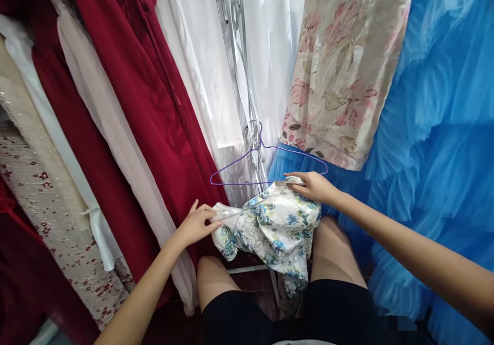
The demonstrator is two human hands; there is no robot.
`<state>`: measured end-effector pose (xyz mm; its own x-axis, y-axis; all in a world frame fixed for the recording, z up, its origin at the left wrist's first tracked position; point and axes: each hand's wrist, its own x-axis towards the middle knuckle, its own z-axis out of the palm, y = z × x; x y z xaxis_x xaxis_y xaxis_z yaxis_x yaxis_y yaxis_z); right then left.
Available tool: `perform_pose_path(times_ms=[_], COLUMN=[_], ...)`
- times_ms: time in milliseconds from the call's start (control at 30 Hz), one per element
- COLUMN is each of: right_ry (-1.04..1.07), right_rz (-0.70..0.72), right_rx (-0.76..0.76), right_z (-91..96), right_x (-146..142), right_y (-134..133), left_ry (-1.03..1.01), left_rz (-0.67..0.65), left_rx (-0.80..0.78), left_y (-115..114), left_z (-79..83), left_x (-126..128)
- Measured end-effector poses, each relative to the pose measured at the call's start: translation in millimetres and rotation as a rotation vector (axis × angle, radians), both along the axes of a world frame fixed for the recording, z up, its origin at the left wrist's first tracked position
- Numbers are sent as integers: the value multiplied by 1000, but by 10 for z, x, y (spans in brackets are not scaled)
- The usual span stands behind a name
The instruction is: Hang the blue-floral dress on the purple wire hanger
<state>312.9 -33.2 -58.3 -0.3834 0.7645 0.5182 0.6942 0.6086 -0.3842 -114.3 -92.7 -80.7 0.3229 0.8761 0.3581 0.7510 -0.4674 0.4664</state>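
A white garment with a blue floral print (pixel 274 226) hangs bunched between my two hands, above my knees. My left hand (pixel 196 224) pinches its left edge with closed fingers. At the garment's upper right corner, my right hand (pixel 314 185) grips the fabric, just under the bar of a thin purple wire hanger (pixel 266 152). The hanger is hooked on a silver metal rack post (pixel 237 72) right behind the garment.
Hanging clothes crowd all sides: dark red dresses (pixel 142 87) and white sheer fabric (pixel 193 51) to the left, a pink floral dress (pixel 343 62) and a blue tulle skirt (pixel 436 128) to the right. Beige sequined fabric (pixel 46 201) lies at far left.
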Motion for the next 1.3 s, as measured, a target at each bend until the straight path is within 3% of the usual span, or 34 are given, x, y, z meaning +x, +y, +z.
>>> perform_pose_path(times_ms=[100,300,367,467,600,767,933,1100,1200,1300], right_ry=[8,53,57,45,28,201,464,355,472,641], right_rz=[-50,-111,-104,-100,-50,-11,-167,-117,-25,86], right_rx=[-19,-47,-57,-102,-133,-39,70,-171,-365,-506], right_z=[-133,-153,-133,-111,-114,-186,-119,253,441,485], right_x=[-83,-136,-127,-166,-269,-98,352,644,697,619], right_y=[54,82,64,-2,-155,-345,-196,101,121,77], left_ry=[230,280,234,83,-20,-96,-104,-57,-70,-114], left_rz=[69,146,114,-35,-161,58,134,157,256,297], left_rx=[136,222,233,225,283,518,550,574,604,611], left_y=[180,496,550,603,646,673,675,657,658,684], left_z=[268,824,948,1055,1056,888,772,842,882,842], left_x=[-116,-53,51,287,661,851,800,759,713,672])
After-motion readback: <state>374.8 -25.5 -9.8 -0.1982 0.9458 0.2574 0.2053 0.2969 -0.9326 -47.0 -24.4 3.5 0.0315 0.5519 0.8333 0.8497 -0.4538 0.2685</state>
